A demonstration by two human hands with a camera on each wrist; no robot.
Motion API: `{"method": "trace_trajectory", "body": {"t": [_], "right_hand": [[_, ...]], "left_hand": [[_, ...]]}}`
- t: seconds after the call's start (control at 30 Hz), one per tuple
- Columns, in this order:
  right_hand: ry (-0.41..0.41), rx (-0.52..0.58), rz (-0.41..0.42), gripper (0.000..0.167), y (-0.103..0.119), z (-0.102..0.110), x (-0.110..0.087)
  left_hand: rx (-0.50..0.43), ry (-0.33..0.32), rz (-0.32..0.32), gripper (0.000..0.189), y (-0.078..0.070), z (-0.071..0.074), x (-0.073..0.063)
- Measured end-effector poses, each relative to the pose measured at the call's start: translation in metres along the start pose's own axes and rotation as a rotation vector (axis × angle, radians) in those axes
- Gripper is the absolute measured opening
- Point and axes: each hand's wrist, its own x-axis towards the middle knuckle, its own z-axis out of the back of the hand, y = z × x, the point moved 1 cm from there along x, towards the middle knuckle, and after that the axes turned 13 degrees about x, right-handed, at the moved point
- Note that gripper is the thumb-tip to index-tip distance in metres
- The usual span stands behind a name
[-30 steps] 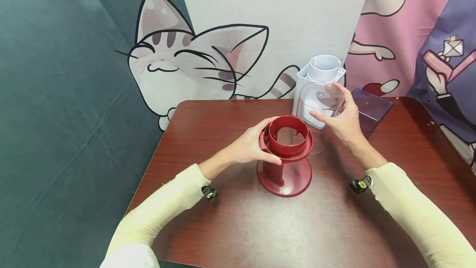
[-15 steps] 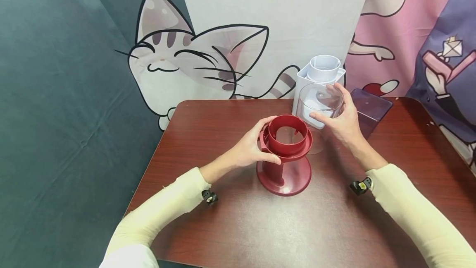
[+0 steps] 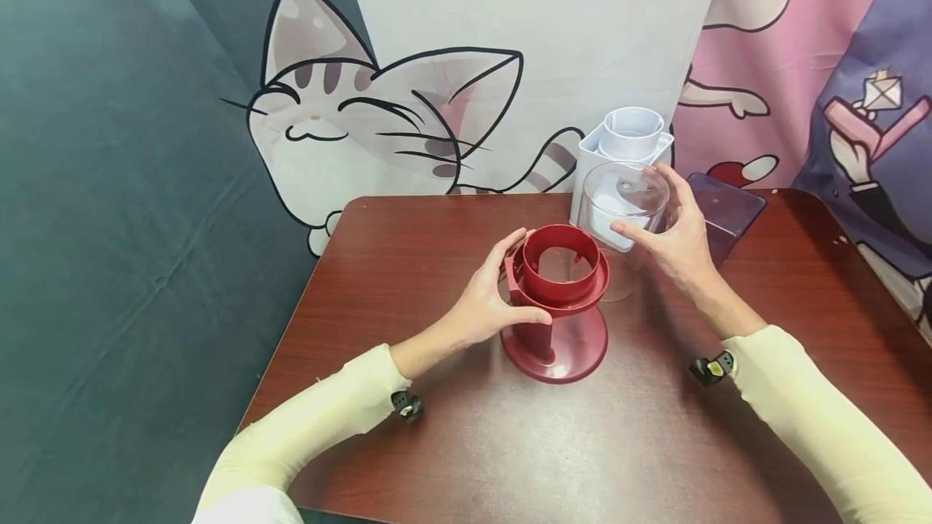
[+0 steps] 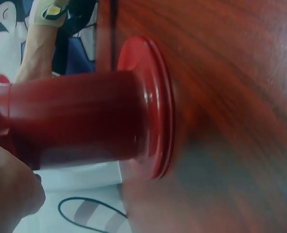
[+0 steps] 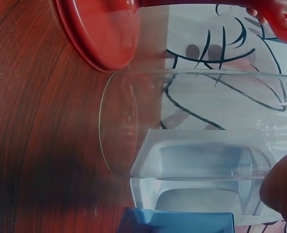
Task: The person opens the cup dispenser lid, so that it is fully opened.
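Observation:
A red stand (image 3: pixel 561 346) with a round base, an upright post and a ring at the top stands on the table in the head view. My left hand (image 3: pixel 484 302) curves loosely about its left side, with a gap at the palm. The thumb lies in front of the ring and the fingertips are right at its far rim. Behind and to the right, a clear open-topped cylinder (image 3: pixel 593 221) stands upright. My right hand (image 3: pixel 684 245) holds it near the upper rim, thumb in front and fingers behind. In the right wrist view the thumb (image 5: pixel 281 189) overlaps the cylinder's side.
Just behind the cylinder stands a white plastic housing (image 3: pixel 632 136) with a round collar on top. A translucent purple panel (image 3: pixel 728 209) leans at the back right, next to the right hand. The brown table (image 3: pixel 437 459) ends at a printed cloth backdrop (image 3: pixel 408 144).
My left hand has drawn back a little to the left, its fingers spread wider from the red ring. The right thumb has shifted slightly to the right on the cylinder. The objects stay in place.

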Motion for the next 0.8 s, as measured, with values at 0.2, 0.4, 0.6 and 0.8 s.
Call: {"method": "trace_trajectory", "body": {"t": [0.2,0.4,0.6,0.8], "right_hand": [[-0.004,0.008,0.0,0.098,0.001,-0.001,-0.003],[0.001,0.028,0.03,0.102,0.006,0.0,-0.005],[-0.035,0.023,0.093,0.105,0.022,-0.003,-0.009],[-0.031,0.122,0.263,0.1,0.06,-0.021,-0.022]], "left_hand": [[0.019,-0.051,0.043,0.116,0.001,-0.011,-0.005],[0.008,-0.069,0.044,0.108,0.001,-0.013,-0.005],[0.011,-0.07,0.044,0.104,0.001,-0.012,-0.004],[0.014,-0.07,0.05,0.101,0.0,-0.011,-0.005]]}}
